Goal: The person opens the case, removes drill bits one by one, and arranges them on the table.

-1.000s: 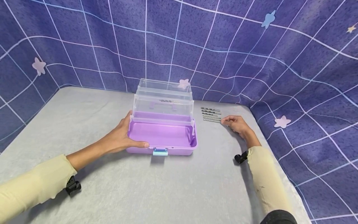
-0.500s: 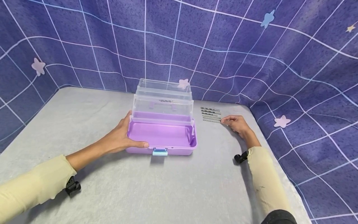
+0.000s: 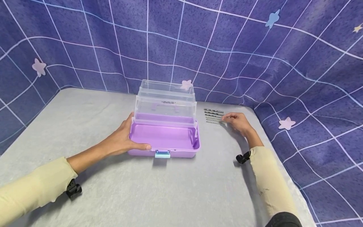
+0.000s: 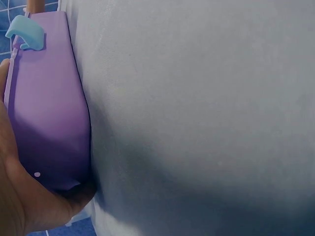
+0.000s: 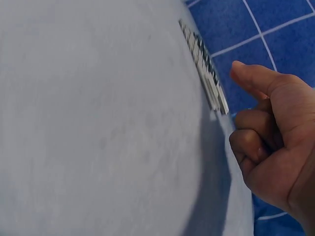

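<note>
A purple toolbox (image 3: pixel 164 153) with clear raised trays (image 3: pixel 165 93) stands in the middle of the head view. My left hand (image 3: pixel 122 137) grips its left end, the thumb (image 3: pixel 144 146) over the front rim; the left wrist view shows the palm against the purple wall (image 4: pixel 49 108). Drill bits (image 3: pixel 171 102) show through the clear plastic. To the right of the box, several drill bits (image 3: pixel 214 116) lie in a row on the table. My right hand (image 3: pixel 237 121) hovers at their right ends; in the right wrist view its rear fingers (image 5: pixel 251 140) are curled, with nothing visible held.
A light blue latch (image 3: pixel 162 154) hangs at the toolbox's front. The grey tabletop (image 3: pixel 181 192) reaches a blue star-patterned curtain (image 3: pixel 210 47) at the back and sides.
My right hand has shifted slightly up and left, from the lowest drill bit's end to above the bits' right ends. The left hand and toolbox have stayed put.
</note>
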